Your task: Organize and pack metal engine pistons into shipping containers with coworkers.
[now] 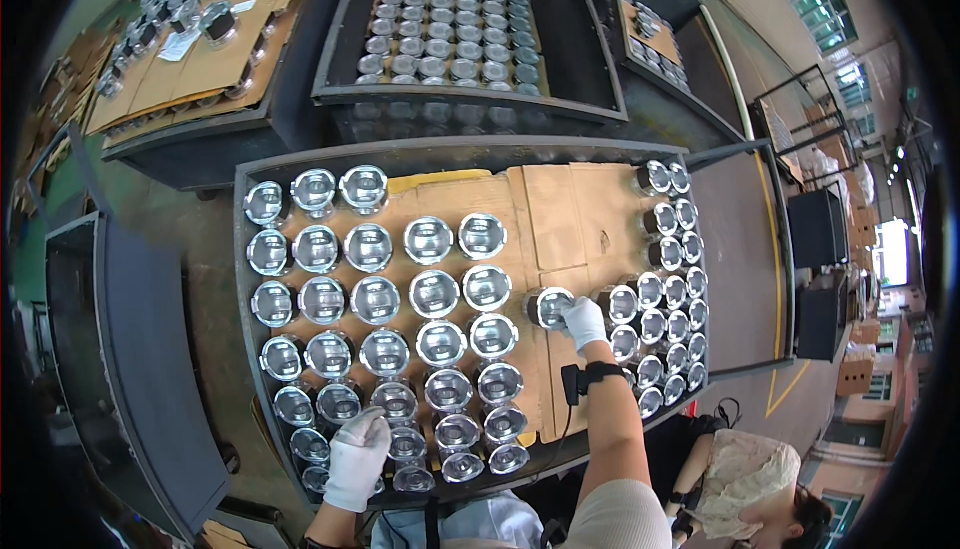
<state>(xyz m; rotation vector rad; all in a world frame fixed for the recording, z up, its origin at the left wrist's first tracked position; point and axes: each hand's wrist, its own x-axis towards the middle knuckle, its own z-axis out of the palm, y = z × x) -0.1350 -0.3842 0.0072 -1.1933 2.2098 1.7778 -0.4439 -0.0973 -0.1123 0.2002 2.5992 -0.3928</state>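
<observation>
My right hand [585, 324], in a white glove, grips the right edge of a metal piston [547, 306] that stands over the bare cardboard in the middle of the bin. Its thumb and fingers close on the rim. Whether the piston touches the cardboard I cannot tell. In a white glove too, my left hand [358, 459] hovers over the near-left pistons, its fingers curled together and nothing visible in them. Beside it is a shiny piston [395, 401]. Rows of upright pistons fill the left side, and a tighter group [650, 327] stands at the right.
Dark metal walls [450, 149] enclose the bin, with a cardboard sheet [570, 209] under the pistons. Beyond stand another piston-filled bin [590, 39] and a cardboard-topped stack [285, 19]. A dark cart [140, 369] is at left. Another person [745, 484] is at the lower right.
</observation>
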